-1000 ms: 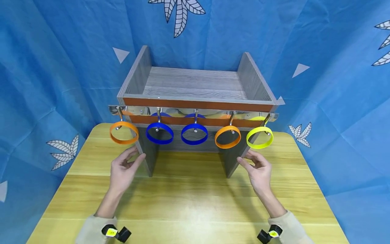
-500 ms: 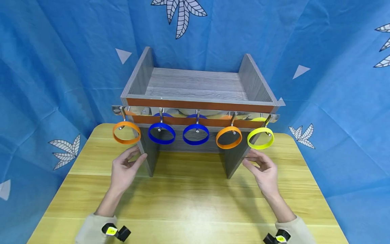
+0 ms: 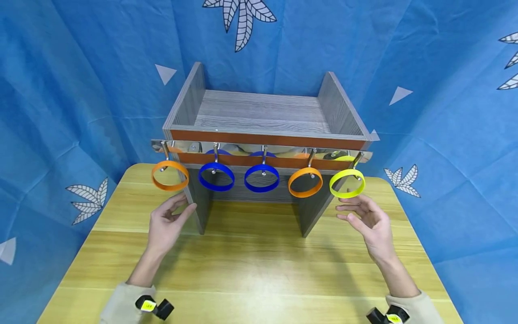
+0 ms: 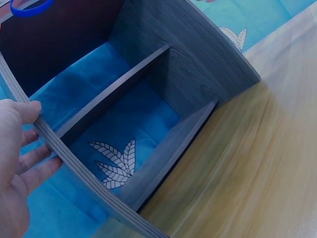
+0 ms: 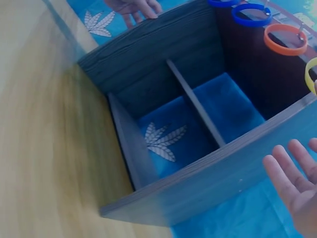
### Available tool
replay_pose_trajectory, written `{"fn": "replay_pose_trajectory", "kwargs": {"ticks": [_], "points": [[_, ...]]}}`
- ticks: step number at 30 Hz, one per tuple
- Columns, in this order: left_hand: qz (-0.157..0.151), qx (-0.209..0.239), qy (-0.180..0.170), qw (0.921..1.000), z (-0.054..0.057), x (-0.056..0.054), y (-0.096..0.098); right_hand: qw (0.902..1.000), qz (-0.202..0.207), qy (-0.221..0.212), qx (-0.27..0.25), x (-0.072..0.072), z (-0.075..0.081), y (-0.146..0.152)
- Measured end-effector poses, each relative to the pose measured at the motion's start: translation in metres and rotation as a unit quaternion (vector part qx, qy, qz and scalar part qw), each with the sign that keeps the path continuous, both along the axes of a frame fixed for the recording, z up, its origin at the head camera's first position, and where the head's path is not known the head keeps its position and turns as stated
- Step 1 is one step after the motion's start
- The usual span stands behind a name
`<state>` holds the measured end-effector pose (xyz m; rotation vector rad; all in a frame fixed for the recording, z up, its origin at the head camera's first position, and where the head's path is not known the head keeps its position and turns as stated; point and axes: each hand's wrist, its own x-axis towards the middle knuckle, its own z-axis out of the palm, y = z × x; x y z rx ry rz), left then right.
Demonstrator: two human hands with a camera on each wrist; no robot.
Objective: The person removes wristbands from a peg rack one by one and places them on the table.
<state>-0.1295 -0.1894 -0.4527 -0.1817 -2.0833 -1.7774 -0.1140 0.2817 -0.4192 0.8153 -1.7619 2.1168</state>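
Note:
A grey wood-grain shelf unit [image 3: 259, 105] stands on the table, open towards me. My left hand [image 3: 163, 227] pinches the front edge of its left side panel [image 4: 99, 184], thumb at the edge and fingers on the outer face. My right hand [image 3: 375, 227] is apart from the right side panel [image 3: 315, 211], fingers spread and slightly bent, holding nothing. Across the shelf's front runs a shiny metal hook rail [image 3: 283, 153]. From its hooks hang an orange ring [image 3: 170, 187], two blue rings [image 3: 216, 188], another orange ring [image 3: 305, 194] and a yellow ring [image 3: 347, 195].
The yellowish wooden table [image 3: 259, 279] extends in front of and beside the shelf. Blue cloth [image 3: 445, 112] with white leaf prints hangs behind and on both sides. The rail ends stick out past the side panels, above my hands.
My right hand has let go of the right side panel and moved out to the right, its fingers spreading. The left hand keeps its hold. The head view has shifted slightly.

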Motion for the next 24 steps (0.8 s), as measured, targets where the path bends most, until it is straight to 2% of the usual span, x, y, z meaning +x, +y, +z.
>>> {"fn": "replay_pose_trajectory", "kwargs": {"ticks": [4, 12, 24], "points": [[-0.003, 0.002, 0.004, 1.0, -0.001, 0.0, -0.001, 0.9996, 0.018, 0.018, -0.016, 0.0, 0.009, 0.002], [-0.007, -0.001, 0.003, 1.0, -0.001, 0.0, -0.002, 0.9987, 0.044, 0.001, -0.025, 0.002, 0.031, 0.006], [-0.006, -0.001, 0.008, 1.0, -0.002, -0.001, -0.002, 0.9993, 0.025, 0.01, -0.027, -0.005, 0.052, 0.004]]}}
